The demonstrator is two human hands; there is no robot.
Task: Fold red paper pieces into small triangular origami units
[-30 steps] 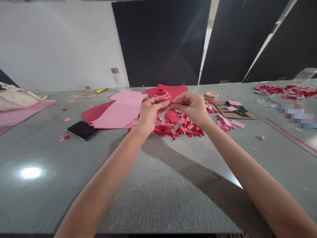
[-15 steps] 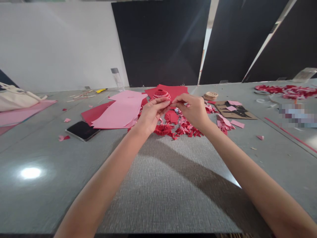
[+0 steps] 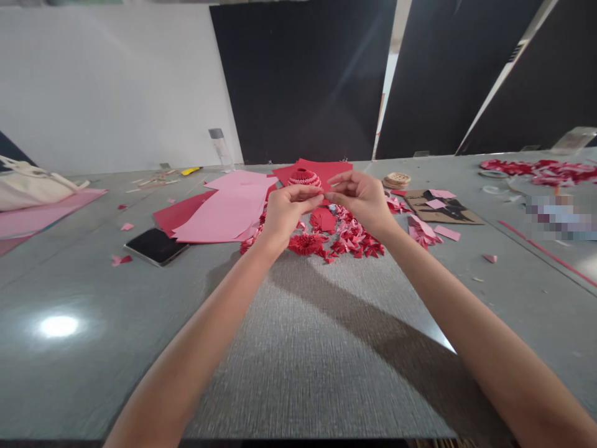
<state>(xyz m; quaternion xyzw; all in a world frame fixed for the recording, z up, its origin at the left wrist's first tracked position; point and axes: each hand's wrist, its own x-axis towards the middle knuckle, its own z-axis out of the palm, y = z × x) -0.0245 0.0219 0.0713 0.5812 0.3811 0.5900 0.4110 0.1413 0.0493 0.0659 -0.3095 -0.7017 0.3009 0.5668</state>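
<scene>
Fingertips of my left hand (image 3: 290, 211) and my right hand (image 3: 366, 202) meet above the middle of the table, both pinched on a small red paper piece (image 3: 321, 193) that is mostly hidden. Right behind them stands a round, ribbed red and pink paper piece (image 3: 304, 178). Below my hands lie a red folded-paper ring (image 3: 308, 244) and a heap of small folded pink and red paper pieces (image 3: 355, 236). A small stack of red paper (image 3: 323, 219) rests between the ring and my fingers.
To the left are pink sheets (image 3: 224, 211), a dark phone (image 3: 156, 246), a clear bottle (image 3: 221, 149) and a yellow cutter (image 3: 190, 171). At right lie a brown board (image 3: 459, 216), a round wooden stack (image 3: 396, 180) and more red and pink folded pieces (image 3: 541, 171).
My left hand has dipped slightly, and its fingers have shifted around the small red piece. My right fingers have spread a little above the pinch. Things on the table stay put.
</scene>
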